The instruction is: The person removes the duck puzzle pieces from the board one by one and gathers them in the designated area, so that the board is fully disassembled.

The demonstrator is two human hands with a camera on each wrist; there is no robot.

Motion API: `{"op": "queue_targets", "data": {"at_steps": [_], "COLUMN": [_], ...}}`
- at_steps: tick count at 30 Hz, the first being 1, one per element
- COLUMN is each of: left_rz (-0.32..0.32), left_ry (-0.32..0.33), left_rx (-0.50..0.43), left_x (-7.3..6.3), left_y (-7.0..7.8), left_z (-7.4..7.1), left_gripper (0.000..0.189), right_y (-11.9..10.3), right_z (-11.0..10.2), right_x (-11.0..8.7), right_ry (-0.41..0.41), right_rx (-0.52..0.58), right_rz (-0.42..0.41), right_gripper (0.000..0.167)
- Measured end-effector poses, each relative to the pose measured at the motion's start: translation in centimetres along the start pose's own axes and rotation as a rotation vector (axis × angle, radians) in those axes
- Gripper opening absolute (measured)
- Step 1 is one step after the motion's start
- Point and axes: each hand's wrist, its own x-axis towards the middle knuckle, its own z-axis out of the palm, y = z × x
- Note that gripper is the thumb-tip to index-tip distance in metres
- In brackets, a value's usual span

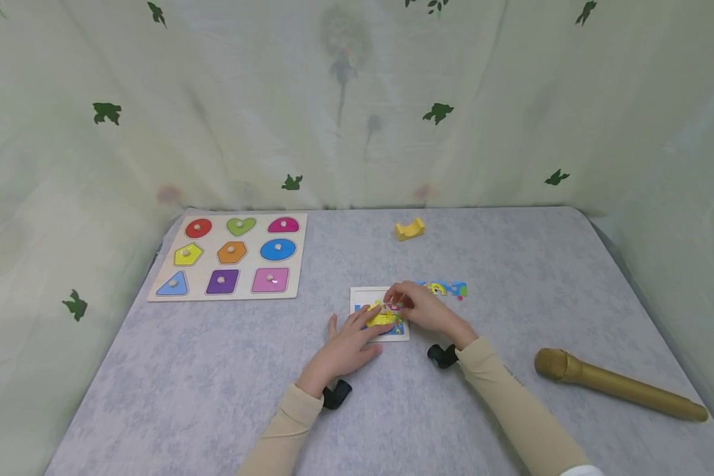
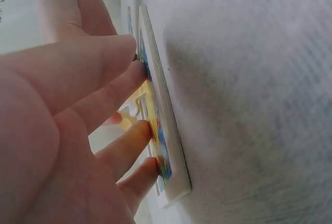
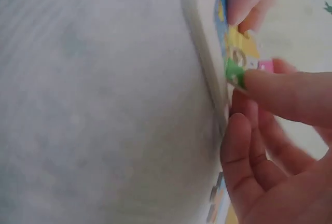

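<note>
1 pc point(image 3: 235, 73) pinched, RH point(image 1: 430, 313); LH point(image 1: 346, 348) splayed on puzzle point(image 1: 364, 297).

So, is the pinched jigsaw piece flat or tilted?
Tilted: the right wrist view shows the right hand pinching the jigsaw piece angled up from the tray.

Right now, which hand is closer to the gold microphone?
The right hand. It's left of the gold microphone, pinching a puzzle piece at the puzzle board. The left hand is farther left, fingers touching the puzzle.
</note>
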Motion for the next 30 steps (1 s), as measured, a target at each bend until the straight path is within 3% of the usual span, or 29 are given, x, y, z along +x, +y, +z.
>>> {"op": "queue_targets", "data": {"at_steps": [4,11,18,22,30], "left_rz": [0.006,-0.004,-0.007,-0.009,0.002], "left_ry": [0.002,0.004,0.010,0.018,0.027], "left_rx": [0.000,-0.013,-0.021,-0.026,-0.037], "left_x": [0.0,0.0,-0.1,-0.2,-0.2], "left_y": [-0.1,-0.1,-0.1,-0.1,-0.1], "left_z": [0.1,0.3,0.3,0.3,0.3], "left_gripper": [0.042,0.041,0.041,0.041,0.041], "right_y": [0.2,0.8,1.8,2.5,3.4], "right_z": [-0.3,-2.2,-4.9,-5.8,-6.1], "right_x": [-0.3,-1.5,-4.0,-5.2,-6.4], "right_ry": [0.014,0.112,0.198,0.192,0.165], "right_rx": [0.021,0.071,0.000,-0.056,-0.087], "right_rz": [0.026,0.116,0.231,0.293,0.340], "right_gripper": [0.022,0.017,0.017,0.017,0.019]}}
